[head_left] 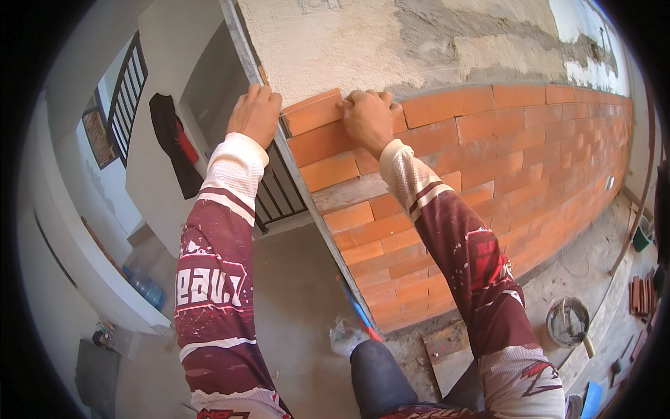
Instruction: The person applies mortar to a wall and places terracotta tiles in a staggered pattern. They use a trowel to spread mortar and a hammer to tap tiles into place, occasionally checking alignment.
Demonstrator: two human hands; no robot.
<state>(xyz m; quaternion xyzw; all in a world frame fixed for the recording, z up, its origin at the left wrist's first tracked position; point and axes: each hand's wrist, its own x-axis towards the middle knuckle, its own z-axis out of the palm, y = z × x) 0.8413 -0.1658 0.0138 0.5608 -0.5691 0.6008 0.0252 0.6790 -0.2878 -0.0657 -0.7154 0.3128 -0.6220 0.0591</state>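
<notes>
My left hand [252,117] has its fingers curled at the wall's vertical edge strip [242,45], beside the left end of the top orange brick tile [310,113]; what those fingertips grip is hidden. My right hand [368,120] is closed at that tile's right end, thumb and fingers against it. The tile sits at the top row of the orange tiled wall [502,153], just below rough beige and grey plaster [328,42]. A thin line runs across the tile and plaster. More tiles continue to the right in staggered rows.
To the left are a railing [127,91], hanging dark clothing [173,143] and a water jug [143,286]. Below are a bucket of grey mix [567,321], a plastic bag [345,336], a board [447,353], a green bucket [642,234] and stacked tiles [642,293].
</notes>
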